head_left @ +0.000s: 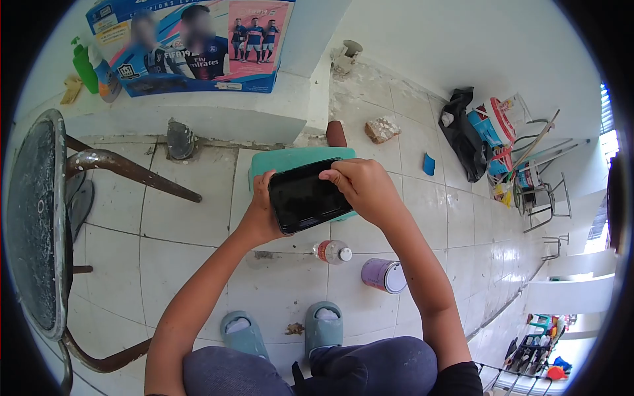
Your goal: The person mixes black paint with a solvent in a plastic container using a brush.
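Between my hands is a black rectangular plastic tray [305,198], its dark inside facing me, over a teal stool or box [264,160]. My left hand [259,214] supports its left side, thumb up along the edge and the other fingers hidden behind. At the upper right corner, my right hand [362,187] is closed on the rim with the thumb on the inner side. A clear bottle with a red label [332,251] and a purple can [383,276] are on the tiles below the tray.
A round-seated metal stool [43,224] is close on the left. A brick chunk [382,129], a blue scrap [428,164] and a black bag [464,135] lie on the floor ahead to the right. The ledge at the back carries a FIFA 19 box [198,49] and a green bottle [84,66].
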The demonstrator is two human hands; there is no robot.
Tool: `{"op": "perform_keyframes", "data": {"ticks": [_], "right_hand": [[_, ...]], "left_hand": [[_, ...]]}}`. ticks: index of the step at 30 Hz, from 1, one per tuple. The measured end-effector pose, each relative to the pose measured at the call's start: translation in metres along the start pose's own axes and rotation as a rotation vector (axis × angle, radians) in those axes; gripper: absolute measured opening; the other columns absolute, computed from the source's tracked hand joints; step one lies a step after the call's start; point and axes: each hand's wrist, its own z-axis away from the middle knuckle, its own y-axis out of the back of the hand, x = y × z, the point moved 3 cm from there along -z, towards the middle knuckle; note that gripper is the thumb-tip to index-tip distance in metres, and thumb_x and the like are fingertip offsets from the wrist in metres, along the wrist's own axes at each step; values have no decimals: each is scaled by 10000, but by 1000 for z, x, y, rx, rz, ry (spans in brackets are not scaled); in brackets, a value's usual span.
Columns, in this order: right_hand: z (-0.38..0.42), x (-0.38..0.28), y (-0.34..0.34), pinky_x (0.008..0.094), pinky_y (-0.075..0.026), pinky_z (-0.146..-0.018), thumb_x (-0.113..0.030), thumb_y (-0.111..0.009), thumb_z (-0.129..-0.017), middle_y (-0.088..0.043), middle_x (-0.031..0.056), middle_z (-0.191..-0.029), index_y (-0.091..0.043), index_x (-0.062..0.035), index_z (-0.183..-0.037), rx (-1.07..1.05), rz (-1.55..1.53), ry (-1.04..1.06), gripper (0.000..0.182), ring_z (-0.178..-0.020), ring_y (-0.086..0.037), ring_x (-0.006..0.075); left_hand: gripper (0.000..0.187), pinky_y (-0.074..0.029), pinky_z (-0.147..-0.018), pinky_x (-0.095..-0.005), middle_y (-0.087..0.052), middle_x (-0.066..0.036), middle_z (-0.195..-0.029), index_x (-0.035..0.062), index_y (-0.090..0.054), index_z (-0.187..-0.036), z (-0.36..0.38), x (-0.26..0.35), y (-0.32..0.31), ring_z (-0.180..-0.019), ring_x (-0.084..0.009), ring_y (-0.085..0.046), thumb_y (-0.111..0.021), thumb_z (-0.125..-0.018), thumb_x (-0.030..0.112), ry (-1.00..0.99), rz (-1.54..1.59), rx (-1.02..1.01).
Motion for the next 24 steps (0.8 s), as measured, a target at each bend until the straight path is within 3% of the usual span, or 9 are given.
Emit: {"op": "perform_keyframes", "data": {"ticks": [2,4,7,13,16,18,24], "right_hand": [[-1,-2,-1,457,-472,-617,-371,-622,-985,-603,193,-664,-677,-8,-756,40,10,43,433,-655,-596,405],[-1,-5,-2,418,-427,-549,-312,-641,-985,-539,162,-574,-651,20,-769,-21,-5,-10,396,-527,-515,349],[-2,-2,-7,450,-477,-616,-355,-618,-990,-616,195,-692,-677,-5,-762,6,-12,31,422,-665,-608,398],[-1,10,-18,437,-444,-578,-320,-609,-1009,-571,178,-624,-645,14,-761,-30,-175,-91,418,-583,-549,364],[4,3,-28,418,-423,-554,-304,-611,-1011,-547,167,-598,-623,27,-753,0,-263,-37,419,-550,-519,338],[6,3,-34,401,-427,-550,-302,-606,-1016,-550,158,-595,-616,30,-750,12,-280,-14,426,-544,-531,319],[5,-1,-44,334,-446,-559,-296,-570,-1042,-570,103,-598,-589,28,-739,5,-520,55,444,-551,-551,222]], "left_hand": [[1438,-371,-1170,-455,-217,-184,-1418,91,-24,-1511,0,-4,-2,-1364,-380,-301,-982,-441,171,-17,-42,-8],[1422,-368,-1173,-457,-208,-186,-1434,90,-42,-1507,1,-7,-3,-1374,-384,-277,-980,-442,184,-37,-83,-20],[1394,-363,-1175,-464,-191,-183,-1462,91,-79,-1499,0,-8,-3,-1382,-389,-240,-978,-440,207,-42,3,-2],[1387,-361,-1176,-467,-194,-187,-1456,98,-87,-1498,0,-8,-3,-1385,-394,-229,-979,-442,221,-25,5,-12],[1404,-369,-1170,-465,-209,-183,-1439,108,-58,-1503,0,-6,-1,-1378,-386,-270,-980,-448,201,-52,-55,-14],[1391,-422,-1124,-476,-282,-204,-1411,72,-10,-1520,2,-3,2,-1316,-392,-353,-965,-524,250,-43,4,4],[1391,-411,-1128,-474,-302,-201,-1401,76,-12,-1523,2,-2,2,-1335,-392,-348,-965,-519,225,-76,15,11]]}}
